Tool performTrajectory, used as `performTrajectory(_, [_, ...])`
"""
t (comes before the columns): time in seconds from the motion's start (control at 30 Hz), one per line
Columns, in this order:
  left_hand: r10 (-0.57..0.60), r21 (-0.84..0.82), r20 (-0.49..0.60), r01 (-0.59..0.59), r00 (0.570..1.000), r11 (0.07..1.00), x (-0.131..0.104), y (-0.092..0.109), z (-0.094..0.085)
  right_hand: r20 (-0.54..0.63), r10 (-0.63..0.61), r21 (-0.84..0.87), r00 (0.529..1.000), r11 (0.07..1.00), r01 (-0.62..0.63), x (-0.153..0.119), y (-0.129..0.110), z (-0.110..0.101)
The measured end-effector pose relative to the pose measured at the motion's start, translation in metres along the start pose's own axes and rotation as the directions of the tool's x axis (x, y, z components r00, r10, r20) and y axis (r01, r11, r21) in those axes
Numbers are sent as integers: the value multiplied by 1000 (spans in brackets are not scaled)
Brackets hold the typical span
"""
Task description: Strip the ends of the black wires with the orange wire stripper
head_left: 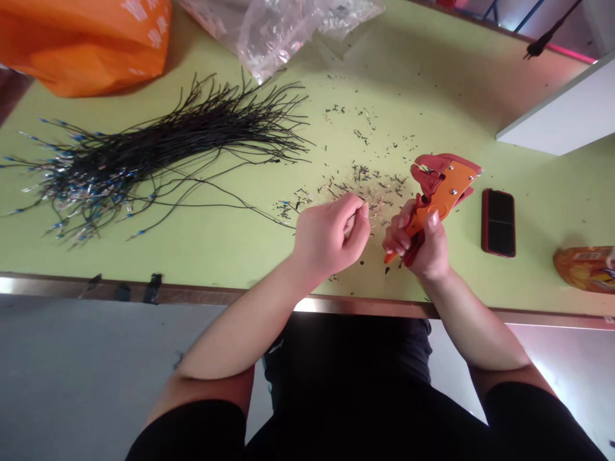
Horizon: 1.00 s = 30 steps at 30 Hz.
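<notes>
My right hand (420, 246) is wrapped round the handles of an orange and red wire stripper (444, 189), its jaws pointing up and to the left. Left of it, my left hand (331, 237) is closed in a pinch over the table. A thin black wire (269, 216) runs from the left up to that hand, but what the fingertips grip is hidden. A large bundle of black wires (182, 137) with blue pieces at its left ends lies on the green table (216, 253). Small black cuttings (368, 173) are scattered above and between my hands.
An orange bag (96, 45) and clear plastic bags (278, 32) lie at the back left. To the right are a phone (498, 222), an orange bottle (586, 269) and a white panel (562, 112). A black plug (538, 48) hangs at the back right.
</notes>
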<state>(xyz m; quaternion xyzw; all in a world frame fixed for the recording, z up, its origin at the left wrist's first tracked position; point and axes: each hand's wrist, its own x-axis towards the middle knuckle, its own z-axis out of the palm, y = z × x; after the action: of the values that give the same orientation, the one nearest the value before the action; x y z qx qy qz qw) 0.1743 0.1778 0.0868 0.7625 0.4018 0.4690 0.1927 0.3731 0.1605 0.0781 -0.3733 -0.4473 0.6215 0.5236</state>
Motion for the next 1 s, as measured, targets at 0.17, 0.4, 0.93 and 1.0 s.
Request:
performTrajectory(0.17, [-1,22,-6,2,1000,1000,0,0,1,163,48,11,986,999,-51,-1,1,-5])
performTrajectory(0.4, [99,111,-60,-92,993,990,-2,-2,7,213,84,-64,974,995,-71,-5,13,-10])
performTrajectory(0.93, [64,294,-56,-45,996,955,-5,-6,13,144,88,-125,986,990,-70,-7,22,-10])
performTrajectory(1.0, [82,311,-47,-63,996,948,-5,-7,14,136,80,-127,988,990,-63,-7,25,-11])
